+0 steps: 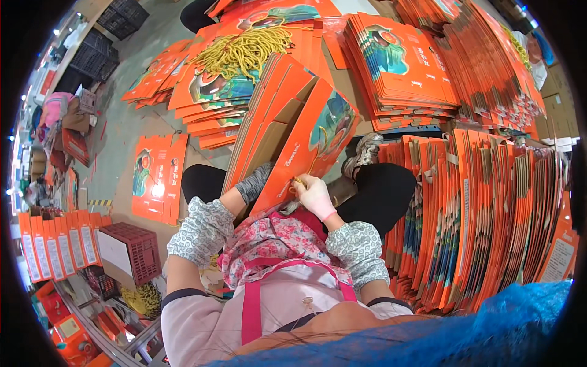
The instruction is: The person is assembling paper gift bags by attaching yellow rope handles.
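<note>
On my lap stands a partly opened orange cardboard gift box [291, 160], tilted, with a green and blue printed picture on its front panel. My right hand [315, 197], in a white glove, is closed at the front panel, pinching a yellow cord [299, 181] against it. A length of cord runs up the panel from there. My left hand [255, 182], in a grey glove, reaches in behind the front panel, and its fingers are hidden by the cardboard. More folded orange cartons [264, 101] lean beside the box on its left side.
A bundle of yellow cords [247, 52] lies on a stack of flat cartons [214, 116] ahead. Tall carton stacks [400, 67] stand ahead right; upright rows [471, 214] fill my right side. A maroon crate [143, 254] stands at left, near a single flat carton [159, 177].
</note>
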Demonstrator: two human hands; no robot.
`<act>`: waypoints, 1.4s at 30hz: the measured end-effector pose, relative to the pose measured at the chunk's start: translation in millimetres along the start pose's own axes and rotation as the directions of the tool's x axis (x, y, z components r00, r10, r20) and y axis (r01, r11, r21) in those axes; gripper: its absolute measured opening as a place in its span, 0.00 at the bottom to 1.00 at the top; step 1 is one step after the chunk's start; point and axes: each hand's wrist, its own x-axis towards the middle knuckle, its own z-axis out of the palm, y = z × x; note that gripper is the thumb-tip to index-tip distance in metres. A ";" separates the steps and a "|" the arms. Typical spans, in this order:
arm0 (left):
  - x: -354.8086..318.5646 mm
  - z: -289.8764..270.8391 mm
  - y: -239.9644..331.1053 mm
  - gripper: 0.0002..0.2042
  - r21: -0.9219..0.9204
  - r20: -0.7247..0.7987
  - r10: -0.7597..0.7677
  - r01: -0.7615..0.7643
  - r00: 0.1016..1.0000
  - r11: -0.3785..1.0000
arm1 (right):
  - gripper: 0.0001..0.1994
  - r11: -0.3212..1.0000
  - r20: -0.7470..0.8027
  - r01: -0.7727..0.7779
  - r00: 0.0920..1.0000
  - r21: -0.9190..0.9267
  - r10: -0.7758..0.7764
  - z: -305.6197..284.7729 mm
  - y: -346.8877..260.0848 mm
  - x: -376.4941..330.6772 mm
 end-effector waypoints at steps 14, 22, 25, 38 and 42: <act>-2.9 17.6 -24.8 0.11 -0.367 -0.072 0.012 -0.038 0.997 0.929 | 0.14 0.964 -0.019 0.089 0.995 -0.250 -0.097 -3.3 -5.7 -3.1; 13.1 12.0 -4.6 0.11 -0.141 -0.083 -0.081 0.069 0.993 0.988 | 0.11 0.954 -0.043 0.066 0.996 -0.294 -0.082 -3.1 -4.6 -7.2; 15.8 18.4 -30.2 0.13 0.141 -0.069 0.160 -0.149 0.985 0.979 | 0.11 0.962 -0.032 0.093 0.994 -0.256 -0.104 -6.4 -4.7 -7.5; 14.0 -2.2 -1.2 0.16 0.172 0.086 0.233 -0.245 0.969 0.954 | 0.11 0.989 0.039 0.120 0.992 -0.090 -0.117 -18.5 1.7 -12.9; 16.4 1.9 -2.2 0.16 0.044 0.000 0.285 -0.284 0.959 0.958 | 0.11 0.993 0.017 0.113 0.993 -0.031 -0.113 -18.6 -0.3 -13.8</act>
